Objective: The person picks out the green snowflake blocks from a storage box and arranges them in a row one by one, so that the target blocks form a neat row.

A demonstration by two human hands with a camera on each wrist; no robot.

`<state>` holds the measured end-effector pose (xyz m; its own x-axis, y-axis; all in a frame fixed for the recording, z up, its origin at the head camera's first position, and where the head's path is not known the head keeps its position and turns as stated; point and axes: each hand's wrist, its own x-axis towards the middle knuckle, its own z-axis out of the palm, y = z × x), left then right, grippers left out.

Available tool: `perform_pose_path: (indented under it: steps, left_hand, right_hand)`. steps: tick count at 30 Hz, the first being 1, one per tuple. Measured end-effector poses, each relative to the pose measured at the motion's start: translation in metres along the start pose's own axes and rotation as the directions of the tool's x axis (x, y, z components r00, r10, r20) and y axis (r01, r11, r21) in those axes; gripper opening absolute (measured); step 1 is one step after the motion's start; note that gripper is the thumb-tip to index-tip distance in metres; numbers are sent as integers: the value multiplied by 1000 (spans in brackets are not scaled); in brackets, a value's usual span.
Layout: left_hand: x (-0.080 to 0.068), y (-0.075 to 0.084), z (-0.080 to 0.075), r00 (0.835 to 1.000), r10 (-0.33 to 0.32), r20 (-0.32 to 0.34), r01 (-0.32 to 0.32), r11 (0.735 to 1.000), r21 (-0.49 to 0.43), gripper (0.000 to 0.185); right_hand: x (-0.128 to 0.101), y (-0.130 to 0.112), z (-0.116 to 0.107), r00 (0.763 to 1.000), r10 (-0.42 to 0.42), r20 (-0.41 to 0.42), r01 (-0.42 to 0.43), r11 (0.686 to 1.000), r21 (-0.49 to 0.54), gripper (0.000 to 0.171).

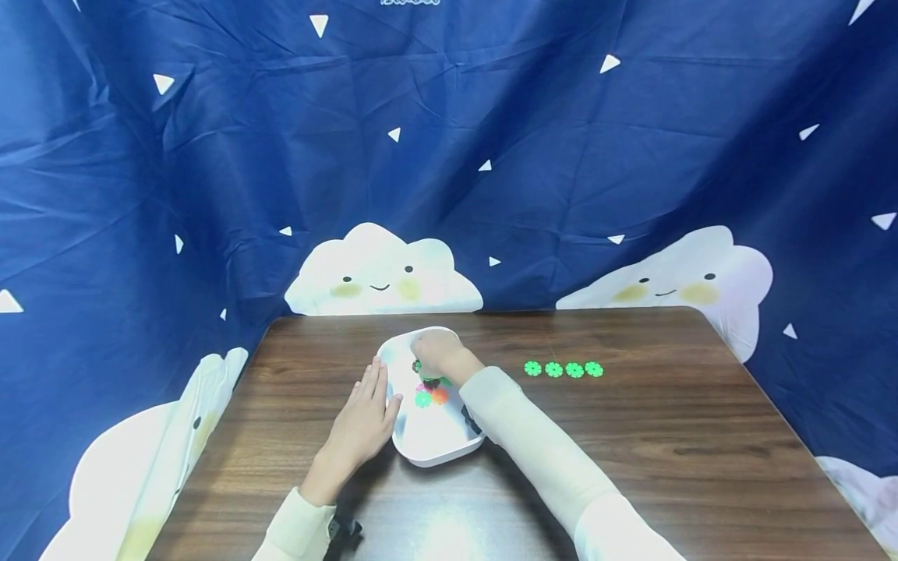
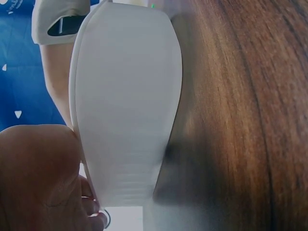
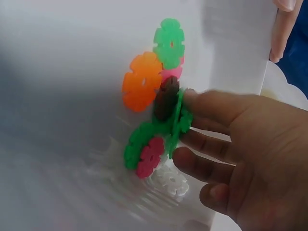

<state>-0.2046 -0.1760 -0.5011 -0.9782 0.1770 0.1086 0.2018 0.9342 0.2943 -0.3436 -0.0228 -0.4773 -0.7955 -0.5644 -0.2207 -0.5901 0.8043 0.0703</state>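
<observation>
A white tray (image 1: 428, 448) stands on the table with flower-shaped plastic discs inside. My left hand (image 1: 363, 421) lies along its left rim, fingers extended; the left wrist view shows it beside the tray's outer wall (image 2: 127, 96). My right hand (image 3: 240, 139) reaches into the tray and pinches a green flower-shaped disc (image 3: 176, 127), seen nearly edge-on at the fingertips. Around it lie an orange disc (image 3: 142, 82), a brown disc (image 3: 166, 98), a light green disc (image 3: 169, 43), a red disc (image 3: 150, 157) and a clear disc (image 3: 172, 182). A pink disc is partly hidden.
Several green flower-shaped discs (image 1: 574, 370) form a row on the wooden table (image 1: 666, 436), right of the tray. A blue curtain (image 1: 533, 156) with white clouds hangs behind the table. A dark wrist device (image 1: 344, 531) sits by the left sleeve.
</observation>
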Motion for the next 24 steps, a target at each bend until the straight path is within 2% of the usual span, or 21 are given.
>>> perform_pose_path:
  steps: [12, 24]
  left_hand:
    - [1, -3, 6, 1000, 8, -17, -8, 1000, -4, 68]
    - [0, -1, 2, 1000, -4, -5, 4, 1000, -5, 69]
  right_hand:
    - [1, 0, 1, 1000, -2, -23, 2, 1000, -3, 24]
    - [0, 2, -3, 998, -19, -51, 21, 999, 27, 26]
